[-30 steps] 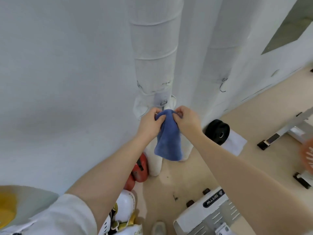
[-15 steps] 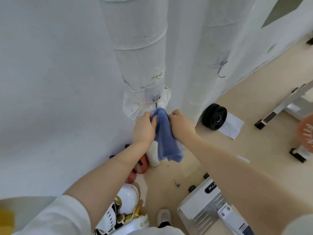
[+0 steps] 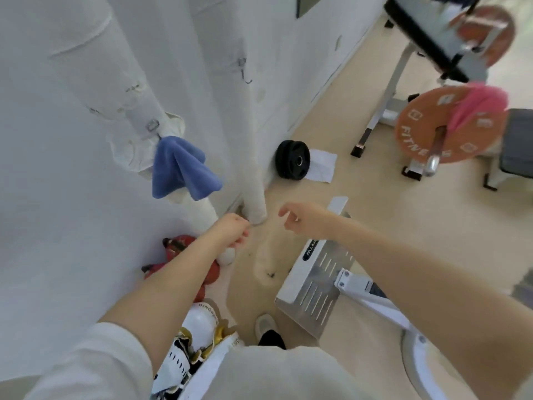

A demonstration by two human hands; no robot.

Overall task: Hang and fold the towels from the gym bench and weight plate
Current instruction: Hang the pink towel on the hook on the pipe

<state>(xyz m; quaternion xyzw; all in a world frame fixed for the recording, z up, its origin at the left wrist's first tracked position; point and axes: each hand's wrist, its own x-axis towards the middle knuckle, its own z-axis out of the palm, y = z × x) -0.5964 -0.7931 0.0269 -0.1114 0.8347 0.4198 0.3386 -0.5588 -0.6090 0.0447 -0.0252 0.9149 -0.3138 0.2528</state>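
Observation:
A blue towel [image 3: 184, 168] hangs from a metal hook on the white wrapped pipe [image 3: 124, 82] at upper left, free of both hands. My left hand [image 3: 235, 230] is below it, fingers loosely curled and holding nothing. My right hand [image 3: 300, 219] is to the right at the same height, fingers relaxed and empty. A pink towel [image 3: 476, 106] lies draped over the orange weight plate [image 3: 427, 131] on a barbell at the right. The black gym bench [image 3: 429, 30] stands at the top right.
A second bare hook [image 3: 245, 70] sits on the wall right of the pipe. A black weight plate [image 3: 292, 160] leans on the wall beside a white cloth [image 3: 321, 166] on the floor. A white machine base [image 3: 317, 284] and red kettlebells [image 3: 178, 246] flank my feet.
Both hands have let go of the blue towel and dropped away from it; it now hangs alone from the hook. The view has swung right, showing the bench and orange plate.

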